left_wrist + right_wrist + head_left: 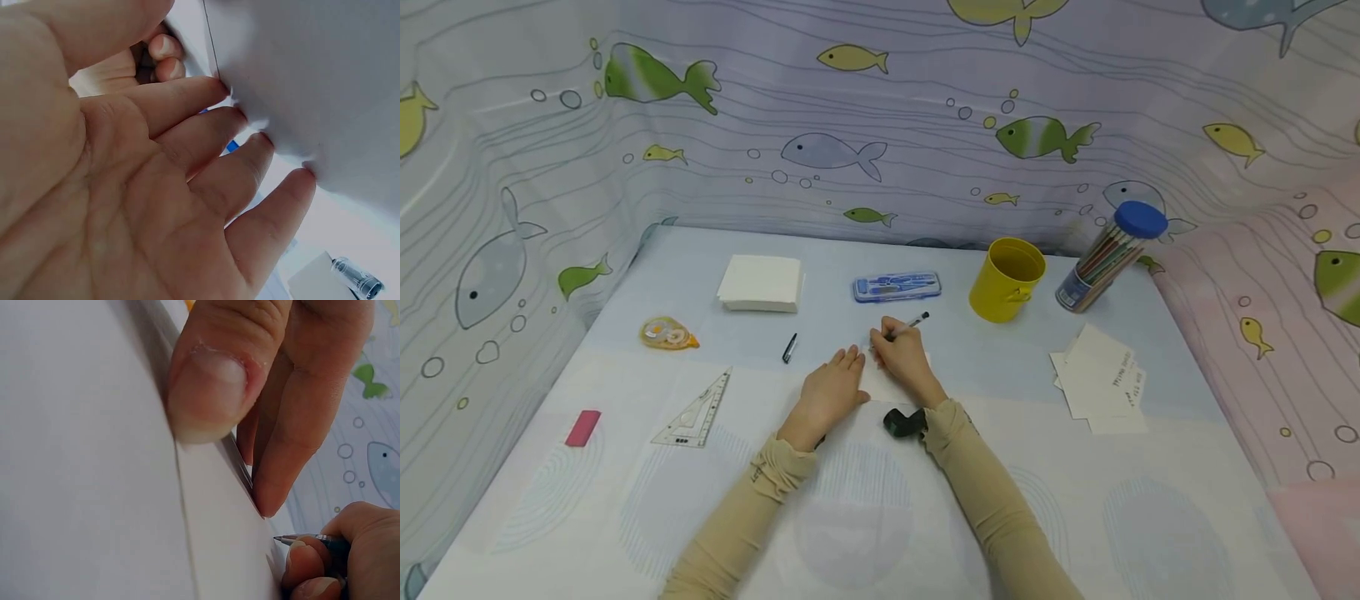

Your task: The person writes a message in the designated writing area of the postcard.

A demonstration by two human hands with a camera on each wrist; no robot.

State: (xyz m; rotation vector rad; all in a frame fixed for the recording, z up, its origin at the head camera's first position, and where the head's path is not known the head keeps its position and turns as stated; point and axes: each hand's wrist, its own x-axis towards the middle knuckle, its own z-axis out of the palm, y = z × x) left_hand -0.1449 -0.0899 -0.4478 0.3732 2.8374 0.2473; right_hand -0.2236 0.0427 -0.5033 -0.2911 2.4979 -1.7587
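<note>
My right hand (904, 358) pinches a pen (919, 318) between thumb and fingers. In the right wrist view the tip of the pen (322, 540) points toward the paper. A white card (887, 387) lies flat under both hands, partly covered by them. My left hand (829, 396) rests on the left side of the card with its fingers extended. Seen from the left wrist, the fingertips (250, 150) touch the surface. Left of that hand lies a small clear-and-black pen cap (789, 348).
At the back stand a white card stack (762, 283), a blue compass case (897, 287), a yellow mug (1007, 279) and a pencil jar (1108, 258). Written cards (1097, 375) lie right. Correction tape (666, 333), a set square (698, 412) and a pink eraser (583, 428) lie left.
</note>
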